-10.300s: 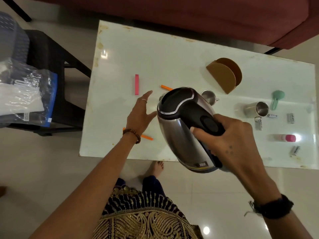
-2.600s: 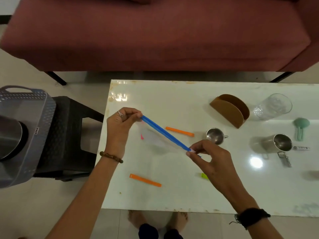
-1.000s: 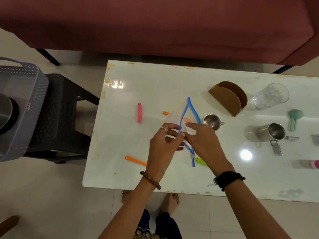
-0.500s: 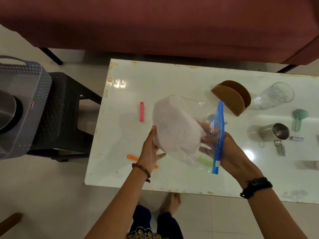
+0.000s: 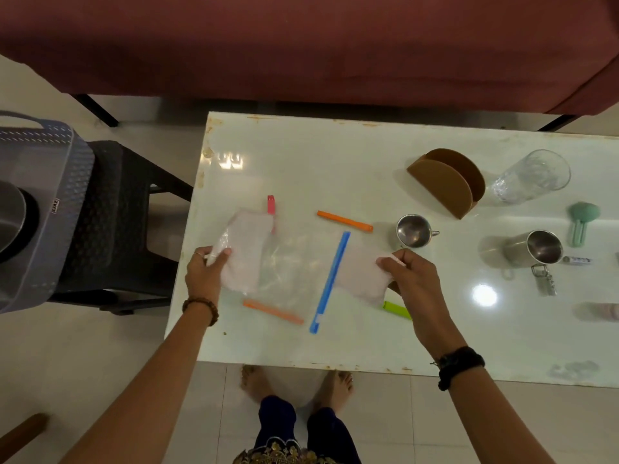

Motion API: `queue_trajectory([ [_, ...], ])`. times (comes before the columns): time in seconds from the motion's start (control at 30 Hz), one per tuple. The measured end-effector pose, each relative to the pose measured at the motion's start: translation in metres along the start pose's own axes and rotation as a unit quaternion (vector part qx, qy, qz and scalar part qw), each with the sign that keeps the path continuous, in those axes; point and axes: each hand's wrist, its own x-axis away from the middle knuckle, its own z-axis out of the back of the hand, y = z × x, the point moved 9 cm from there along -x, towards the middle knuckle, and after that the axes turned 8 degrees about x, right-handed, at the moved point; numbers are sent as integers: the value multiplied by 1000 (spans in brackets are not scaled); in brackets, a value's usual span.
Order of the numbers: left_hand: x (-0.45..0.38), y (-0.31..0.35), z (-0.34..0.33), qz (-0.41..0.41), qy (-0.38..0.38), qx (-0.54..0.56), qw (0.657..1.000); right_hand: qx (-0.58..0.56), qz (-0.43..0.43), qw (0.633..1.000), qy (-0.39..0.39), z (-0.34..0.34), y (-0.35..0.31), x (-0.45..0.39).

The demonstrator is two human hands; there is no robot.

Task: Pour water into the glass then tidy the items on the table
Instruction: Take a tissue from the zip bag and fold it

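Left hand (image 5: 207, 277) pinches the bag (image 5: 284, 266) bottom at 9 o'clock; right hand (image 5: 410, 279) pinches white cloth (image 5: 363, 274) emerging past the blue zip, likely pulling opposite ways to empty it. Glass (image 5: 532, 175) stands at 2 o'clock on the bench (image 5: 301, 155).

Glossy white table (image 5: 335, 155), clear crinkly plastic bag (image 5: 288, 266), shiny metal cups (image 5: 413, 231), matt cloth sofa (image 5: 301, 45).
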Motion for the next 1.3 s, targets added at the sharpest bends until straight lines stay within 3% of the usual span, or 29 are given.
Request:
queue_trajectory([
  [0.1,-1,0,5,-38,32,-144,988,-56,7,998,14,3,-5,6],
  [0.23,49,31,-33,-183,48,-75,979,-119,-9,993,-7,-6,-17,10],
  [0.27,63,26,-48,-154,26,2,988,-164,-20,986,-27,-12,-20,12],
  [0.3,77,14,-64,-72,0,112,991,-229,-33,971,-54,-20,-23,13],
  [0.33,93,2,-85,33,-35,229,972,-300,-47,949,-86,-29,-27,16],
  [0.4,127,-7,-128,197,-121,396,889,-396,-70,906,-133,-43,-33,21],
  [0.5,144,12,-155,240,-205,493,811,-397,-107,903,-122,-48,-21,26],
  [0.6,138,38,-161,213,-251,519,789,-303,-117,944,-53,-32,-1,27],
  [0.73,129,59,-157,157,-270,521,794,-67,-4,998,12,-11,-11,29],
  [0.87,130,63,-155,133,-285,473,823,64,149,986,43,-14,-51,36],
  [1.03,138,67,-150,66,-284,362,885,175,174,969,3,-38,-64,31],
  [1.2,143,82,-148,-1,-300,289,909,133,162,975,-69,-49,-65,25],
  [1.3,141,80,-147,15,-303,292,907,76,157,984,-43,-41,-67,24],
])
